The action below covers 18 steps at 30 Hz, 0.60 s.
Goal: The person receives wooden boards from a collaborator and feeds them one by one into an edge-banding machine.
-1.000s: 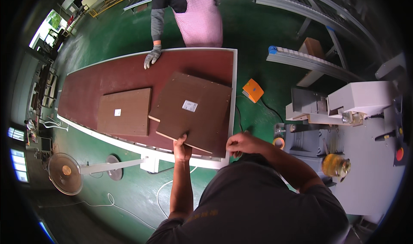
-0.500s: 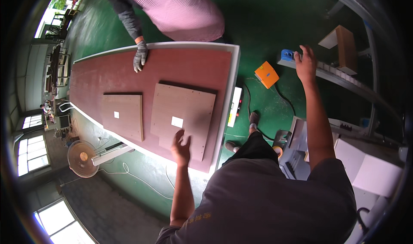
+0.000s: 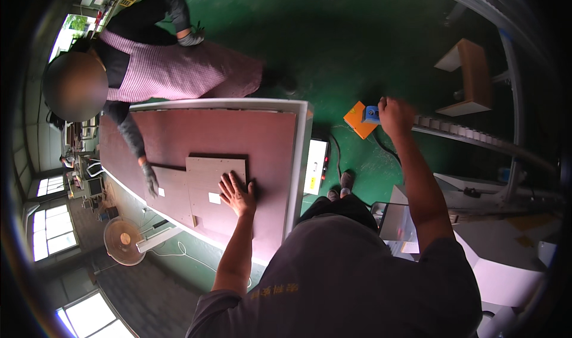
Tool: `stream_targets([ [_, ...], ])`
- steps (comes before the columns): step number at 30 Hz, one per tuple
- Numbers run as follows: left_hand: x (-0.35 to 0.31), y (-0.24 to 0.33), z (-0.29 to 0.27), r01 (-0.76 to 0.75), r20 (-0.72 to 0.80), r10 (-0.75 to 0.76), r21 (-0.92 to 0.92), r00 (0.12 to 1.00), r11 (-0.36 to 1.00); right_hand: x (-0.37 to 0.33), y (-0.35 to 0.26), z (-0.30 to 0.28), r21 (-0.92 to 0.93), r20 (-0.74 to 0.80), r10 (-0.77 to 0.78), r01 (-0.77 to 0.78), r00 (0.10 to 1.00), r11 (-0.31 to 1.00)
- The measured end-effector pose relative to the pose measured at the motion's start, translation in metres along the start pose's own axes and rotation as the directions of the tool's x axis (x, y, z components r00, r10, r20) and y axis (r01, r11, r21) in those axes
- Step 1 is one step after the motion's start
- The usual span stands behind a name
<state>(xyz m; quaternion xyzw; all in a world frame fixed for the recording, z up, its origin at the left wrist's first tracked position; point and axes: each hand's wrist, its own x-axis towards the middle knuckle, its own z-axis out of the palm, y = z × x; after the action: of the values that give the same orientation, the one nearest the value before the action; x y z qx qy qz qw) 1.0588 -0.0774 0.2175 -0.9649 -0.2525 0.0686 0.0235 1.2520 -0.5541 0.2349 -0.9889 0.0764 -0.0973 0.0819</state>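
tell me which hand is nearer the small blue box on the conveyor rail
Right. The right hand touches the small blue box on the rail; the left hand lies flat on the brown wooden panel, far away.

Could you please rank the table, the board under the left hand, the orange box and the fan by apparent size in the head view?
1. Table
2. Board
3. Fan
4. Orange box; distance makes the last two unsure.

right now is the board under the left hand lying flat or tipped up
Flat: the board lies on the table, left hand spread on top.
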Motion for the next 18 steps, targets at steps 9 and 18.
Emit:
stream_targets([
  [9,0.008,0.002,-0.012,0.015,0.121,-0.011,-0.033,0.993,0.999,0.0,0.002,0.003,0.105,-0.019,-0.005,0.007,1.0,0.994],
  [18,0.095,0.096,-0.037,-0.521,0.105,0.537,-0.146,0.837,0.841,0.003,-0.005,-0.009,0.148,0.076,0.053,-0.064,0.996,0.987],
])
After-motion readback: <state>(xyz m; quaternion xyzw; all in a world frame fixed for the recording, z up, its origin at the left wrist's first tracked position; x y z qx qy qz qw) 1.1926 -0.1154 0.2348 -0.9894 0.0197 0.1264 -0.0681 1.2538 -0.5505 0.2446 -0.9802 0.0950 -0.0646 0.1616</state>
